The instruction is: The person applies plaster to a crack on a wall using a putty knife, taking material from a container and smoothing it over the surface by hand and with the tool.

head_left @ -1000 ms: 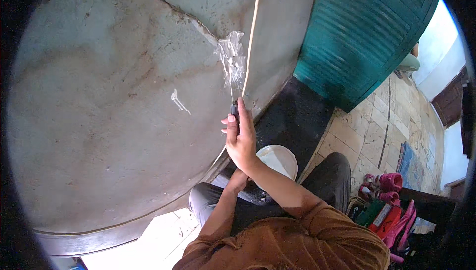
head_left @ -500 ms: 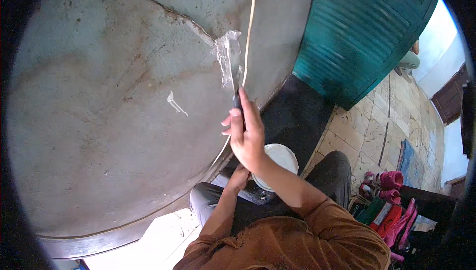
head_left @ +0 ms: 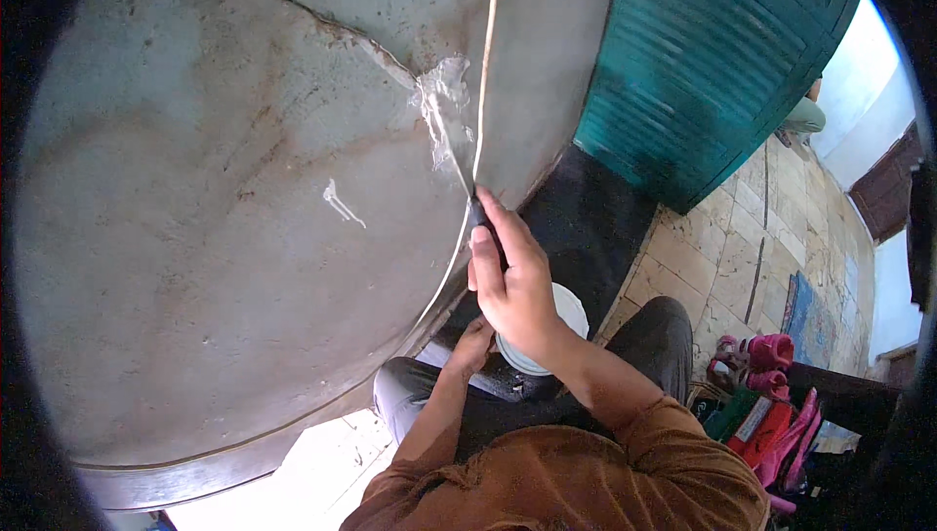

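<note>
My right hand (head_left: 515,282) is closed round the dark handle of a putty knife (head_left: 477,213). Its narrow blade points up to the grey wall (head_left: 244,277), against the lower part of a wet white filler patch (head_left: 451,77). That patch sits at the right end of a long crack (head_left: 293,6) in the plaster. Low between my knees stands a round white tub (head_left: 570,312), partly covered by my right wrist. My left hand (head_left: 472,347) grips the tub at its left edge; the fingertips are hidden.
A pale cable (head_left: 485,72) runs down the wall just right of the patch. A separate white smear (head_left: 340,203) marks the wall to the left. Beyond stands a green ribbed door (head_left: 712,62). Pink shoes (head_left: 771,350) and other goods lie at right, near a blue mat (head_left: 804,311).
My right hand has drawn the putty knife down and slightly right along the filler patch. More of the patch shows now. My left hand stays at the tub.
</note>
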Demonstrator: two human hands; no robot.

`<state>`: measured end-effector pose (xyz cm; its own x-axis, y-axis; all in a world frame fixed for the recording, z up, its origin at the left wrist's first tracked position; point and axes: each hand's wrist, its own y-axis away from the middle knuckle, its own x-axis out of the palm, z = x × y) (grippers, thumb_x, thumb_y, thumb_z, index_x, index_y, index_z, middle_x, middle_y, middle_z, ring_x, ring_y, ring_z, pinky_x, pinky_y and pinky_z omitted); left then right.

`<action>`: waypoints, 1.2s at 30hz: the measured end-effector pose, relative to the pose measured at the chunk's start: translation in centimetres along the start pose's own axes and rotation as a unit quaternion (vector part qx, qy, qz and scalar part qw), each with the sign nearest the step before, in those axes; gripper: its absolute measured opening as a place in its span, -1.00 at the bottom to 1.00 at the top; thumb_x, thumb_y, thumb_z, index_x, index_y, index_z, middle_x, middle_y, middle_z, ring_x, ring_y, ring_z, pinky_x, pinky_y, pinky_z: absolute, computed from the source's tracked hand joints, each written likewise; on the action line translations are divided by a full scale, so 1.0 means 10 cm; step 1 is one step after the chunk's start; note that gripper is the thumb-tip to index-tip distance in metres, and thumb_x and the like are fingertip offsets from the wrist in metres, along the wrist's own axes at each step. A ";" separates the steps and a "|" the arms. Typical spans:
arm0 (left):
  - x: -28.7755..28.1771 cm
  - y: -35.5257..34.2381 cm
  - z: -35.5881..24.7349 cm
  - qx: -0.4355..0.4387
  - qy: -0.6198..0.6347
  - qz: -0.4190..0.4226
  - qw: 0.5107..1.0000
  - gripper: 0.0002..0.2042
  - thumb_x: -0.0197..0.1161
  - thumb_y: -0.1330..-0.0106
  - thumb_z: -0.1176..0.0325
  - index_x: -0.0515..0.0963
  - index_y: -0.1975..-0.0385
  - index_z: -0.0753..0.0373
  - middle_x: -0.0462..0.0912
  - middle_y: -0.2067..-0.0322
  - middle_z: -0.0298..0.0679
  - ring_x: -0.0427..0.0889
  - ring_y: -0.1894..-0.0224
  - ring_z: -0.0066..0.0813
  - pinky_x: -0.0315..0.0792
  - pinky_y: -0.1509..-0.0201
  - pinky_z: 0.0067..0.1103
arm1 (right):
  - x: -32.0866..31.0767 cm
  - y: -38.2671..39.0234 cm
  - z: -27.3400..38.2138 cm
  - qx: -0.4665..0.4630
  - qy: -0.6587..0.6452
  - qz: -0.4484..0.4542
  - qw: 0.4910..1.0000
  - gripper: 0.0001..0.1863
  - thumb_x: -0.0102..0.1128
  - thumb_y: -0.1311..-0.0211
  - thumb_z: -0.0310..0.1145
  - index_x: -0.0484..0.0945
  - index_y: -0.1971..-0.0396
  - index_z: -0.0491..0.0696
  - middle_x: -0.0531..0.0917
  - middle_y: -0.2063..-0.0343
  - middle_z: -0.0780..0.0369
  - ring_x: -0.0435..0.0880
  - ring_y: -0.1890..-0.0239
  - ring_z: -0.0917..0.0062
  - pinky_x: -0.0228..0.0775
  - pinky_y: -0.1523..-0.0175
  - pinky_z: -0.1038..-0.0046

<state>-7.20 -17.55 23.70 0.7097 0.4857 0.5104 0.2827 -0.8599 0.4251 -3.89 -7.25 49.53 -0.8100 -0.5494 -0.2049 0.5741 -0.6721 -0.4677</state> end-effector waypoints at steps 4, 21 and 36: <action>0.05 0.06 -0.07 -0.041 -0.009 -0.011 0.999 -0.66 0.05 -0.54 0.17 0.46 -0.18 0.18 0.66 0.06 -0.37 0.65 0.11 -0.64 0.58 0.15 -0.61 | -0.03 -0.25 0.01 0.009 -0.002 -0.033 0.999 -0.55 0.09 -0.40 -0.42 0.36 -0.25 -0.17 0.59 0.19 -0.07 0.63 0.19 0.05 0.47 0.05 0.17; -0.08 -0.06 0.09 0.023 -0.049 -0.011 0.998 -0.72 0.09 -0.49 0.28 0.47 -0.11 0.21 0.63 0.26 -0.35 0.51 0.40 -0.64 0.34 0.45 -0.62 | 0.23 0.03 -0.14 -0.036 0.038 -0.027 0.998 -0.43 0.04 -0.38 -0.48 0.20 -0.37 -0.09 0.50 0.16 -0.03 0.60 0.20 0.04 0.50 0.10 0.14; -0.03 0.03 0.03 -0.037 0.010 -0.068 0.997 -0.76 0.09 -0.50 0.23 0.52 0.04 0.26 0.60 0.36 -0.42 0.43 0.49 -0.66 0.23 0.49 -0.65 | 0.34 0.00 -0.71 -0.106 0.095 -0.018 0.990 -0.31 0.03 -0.35 -0.58 0.10 -0.45 0.01 0.46 0.13 0.00 0.55 0.17 0.12 0.47 0.05 0.17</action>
<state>-7.07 -18.01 23.46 0.6556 0.5999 0.4586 0.3263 -0.7727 0.5445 -7.51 -5.60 42.73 -0.8488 -0.4107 -0.3330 0.5229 -0.5590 -0.6435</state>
